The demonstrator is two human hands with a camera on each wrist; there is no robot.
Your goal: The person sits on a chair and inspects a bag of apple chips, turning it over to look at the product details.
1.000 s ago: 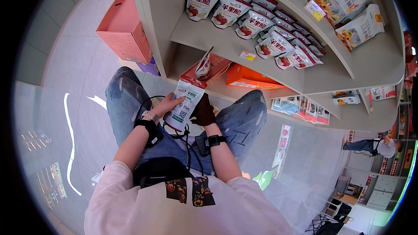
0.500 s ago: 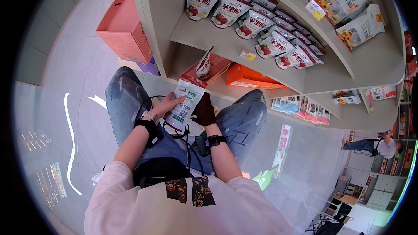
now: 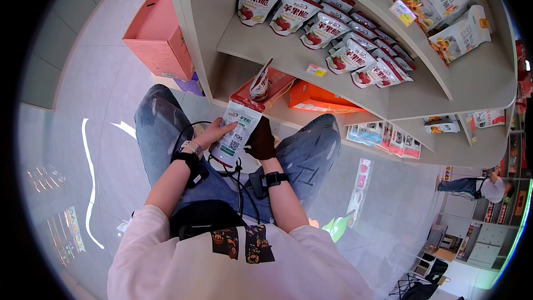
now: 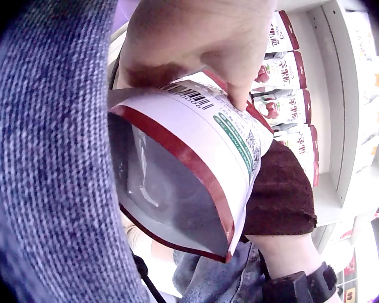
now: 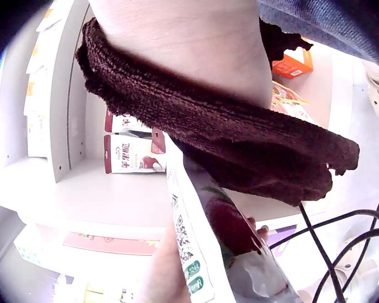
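Observation:
A white pouch with dark red ends (image 3: 236,133) is tilted above the lap. My left hand (image 3: 215,134) grips its left side, thumb on the printed back; the left wrist view shows the hand (image 4: 202,44) over the pouch (image 4: 230,136) and its grey, hollowed end. A dark brown cloth (image 3: 261,141) covers my right hand, whose fingers are hidden, and lies against the pouch's right side. In the right wrist view the bare back of my right hand (image 5: 196,50) shows above the cloth (image 5: 252,145), beside the pouch (image 5: 199,240).
Rows of similar pouches (image 3: 325,30) stand on the shelf ahead. Below are another pouch (image 3: 260,84) by a red box (image 3: 280,86) and an orange box (image 3: 316,99). A pink box (image 3: 164,50) is at left. Black cables (image 3: 239,175) hang between the wrists. A person (image 3: 491,189) is far right.

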